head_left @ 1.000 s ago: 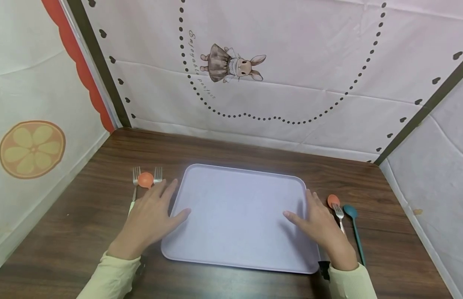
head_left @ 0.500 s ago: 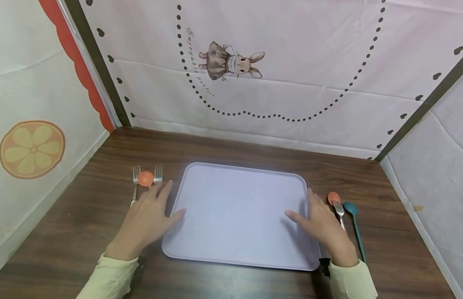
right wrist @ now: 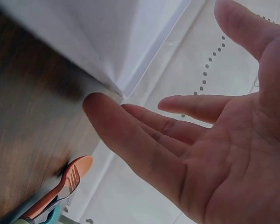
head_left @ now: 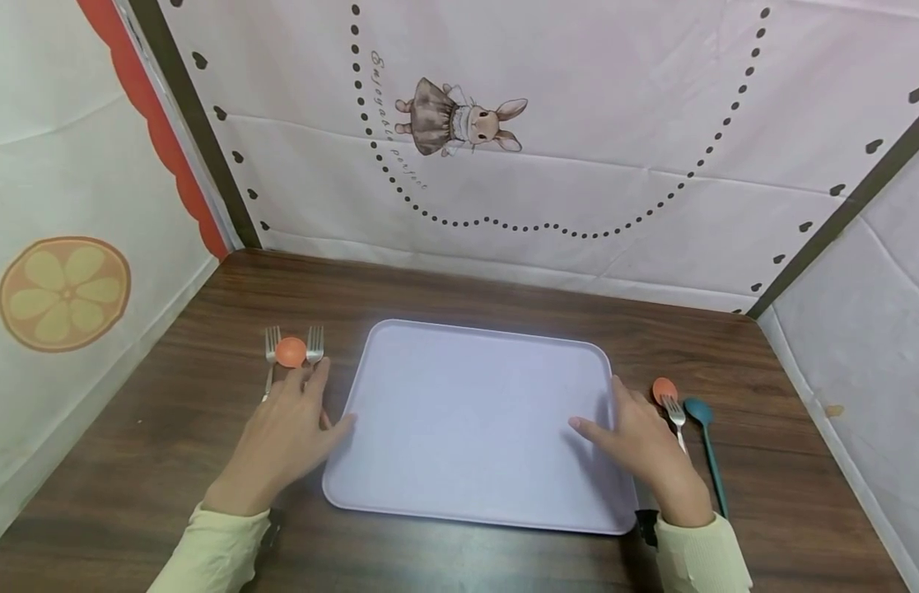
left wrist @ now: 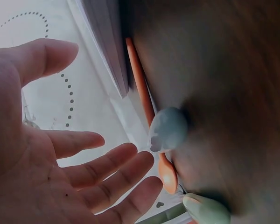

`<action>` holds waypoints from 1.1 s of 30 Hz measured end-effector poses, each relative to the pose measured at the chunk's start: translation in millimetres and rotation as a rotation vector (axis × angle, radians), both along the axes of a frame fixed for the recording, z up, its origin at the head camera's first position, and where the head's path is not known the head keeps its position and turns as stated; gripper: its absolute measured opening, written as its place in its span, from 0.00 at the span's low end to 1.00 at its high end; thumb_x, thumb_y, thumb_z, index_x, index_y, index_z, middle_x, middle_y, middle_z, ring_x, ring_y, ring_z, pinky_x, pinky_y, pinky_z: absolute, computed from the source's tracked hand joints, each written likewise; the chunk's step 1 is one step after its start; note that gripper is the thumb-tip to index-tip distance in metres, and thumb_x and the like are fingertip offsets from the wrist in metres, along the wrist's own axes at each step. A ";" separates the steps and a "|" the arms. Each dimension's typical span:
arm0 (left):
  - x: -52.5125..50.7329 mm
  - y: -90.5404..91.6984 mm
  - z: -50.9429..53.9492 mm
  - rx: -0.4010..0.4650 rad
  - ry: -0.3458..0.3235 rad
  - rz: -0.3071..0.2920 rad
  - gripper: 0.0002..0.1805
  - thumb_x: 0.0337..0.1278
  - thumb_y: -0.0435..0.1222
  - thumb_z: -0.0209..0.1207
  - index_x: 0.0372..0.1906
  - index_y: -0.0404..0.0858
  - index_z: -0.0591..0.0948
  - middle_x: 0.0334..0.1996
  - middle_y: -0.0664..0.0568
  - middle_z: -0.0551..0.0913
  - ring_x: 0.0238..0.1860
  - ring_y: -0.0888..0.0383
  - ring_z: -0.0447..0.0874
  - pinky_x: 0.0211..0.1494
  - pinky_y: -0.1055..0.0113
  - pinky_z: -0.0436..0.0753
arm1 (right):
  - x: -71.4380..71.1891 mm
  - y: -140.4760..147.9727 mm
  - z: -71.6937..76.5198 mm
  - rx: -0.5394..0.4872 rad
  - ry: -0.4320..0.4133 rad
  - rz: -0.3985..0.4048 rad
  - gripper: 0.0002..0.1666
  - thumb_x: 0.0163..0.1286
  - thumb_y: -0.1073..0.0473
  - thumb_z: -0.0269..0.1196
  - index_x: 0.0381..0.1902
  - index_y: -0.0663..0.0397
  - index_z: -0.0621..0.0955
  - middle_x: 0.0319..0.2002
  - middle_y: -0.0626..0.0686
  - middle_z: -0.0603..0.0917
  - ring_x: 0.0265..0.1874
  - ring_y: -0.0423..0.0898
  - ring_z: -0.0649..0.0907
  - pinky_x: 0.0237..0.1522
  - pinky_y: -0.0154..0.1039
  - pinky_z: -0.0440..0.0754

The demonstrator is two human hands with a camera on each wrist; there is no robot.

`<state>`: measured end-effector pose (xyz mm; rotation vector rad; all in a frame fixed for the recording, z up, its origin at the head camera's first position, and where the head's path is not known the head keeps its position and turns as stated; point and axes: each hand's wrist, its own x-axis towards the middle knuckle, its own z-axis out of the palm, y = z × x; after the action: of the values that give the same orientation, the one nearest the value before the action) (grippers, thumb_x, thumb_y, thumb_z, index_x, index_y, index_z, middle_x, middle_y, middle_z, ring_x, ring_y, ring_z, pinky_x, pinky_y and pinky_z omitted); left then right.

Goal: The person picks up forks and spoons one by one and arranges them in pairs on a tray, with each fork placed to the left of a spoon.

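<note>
Rectangular lavender tray (head_left: 474, 428) mid-frame; left hand (head_left: 277, 436) and right hand (head_left: 648, 441) flank it, fingers extended; left-wrist view alone shows rounded blue-grey handle (left wrist: 171, 128).

Script lettering (head_left: 386, 115), "Enjoyable perfect", printed on the pale wall cloth (head_left: 593, 123) facing me, at 11 o'clock from the centre of my head view; its line descends towards 5 o'clock.

- The table (head_left: 118, 478) was brown wood with dark grain, a pale sheen (head_left: 445, 560) along its near side.
- Creased pale cloth (head_left: 615, 99) backed it, printed with a sideways rabbit (head_left: 455, 121), dots (head_left: 515, 227) and hearts (head_left: 874, 147).
- The left wall (head_left: 44, 173) showed an orange slice (head_left: 65, 294) and red scalloped edging (head_left: 136, 82).
- The right wall (head_left: 867, 329) was whitish.
</note>
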<state>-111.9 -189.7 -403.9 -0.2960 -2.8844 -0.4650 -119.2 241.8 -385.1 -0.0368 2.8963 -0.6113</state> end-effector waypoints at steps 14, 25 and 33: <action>2.3 -3.3 -0.5 0.031 -0.050 0.059 0.43 0.56 0.47 0.65 0.66 0.19 0.67 0.54 0.23 0.70 0.51 0.26 0.74 0.45 0.33 0.78 | -0.8 1.5 0.9 0.021 -0.009 -0.029 0.63 0.65 0.31 0.65 0.74 0.76 0.55 0.66 0.81 0.64 0.64 0.74 0.69 0.57 0.68 0.71; 4.4 -9.0 -5.0 0.079 0.006 0.115 0.19 0.55 0.35 0.61 0.46 0.23 0.79 0.33 0.30 0.75 0.25 0.36 0.77 0.28 0.37 0.76 | -1.9 3.7 -1.7 0.032 0.001 -0.021 0.55 0.67 0.40 0.67 0.71 0.78 0.61 0.62 0.81 0.68 0.62 0.74 0.70 0.58 0.68 0.71; 2.2 -11.0 -6.5 0.053 -0.003 0.099 0.10 0.53 0.30 0.60 0.34 0.24 0.80 0.26 0.36 0.74 0.24 0.38 0.76 0.25 0.39 0.76 | -3.9 7.7 -5.5 0.027 -0.003 0.008 0.50 0.68 0.48 0.68 0.69 0.82 0.62 0.61 0.80 0.70 0.61 0.72 0.73 0.57 0.64 0.73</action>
<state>-109.6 -200.7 -410.4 -0.1427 -2.8678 -0.5235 -123.1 249.5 -390.6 -0.0443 2.8999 -0.5703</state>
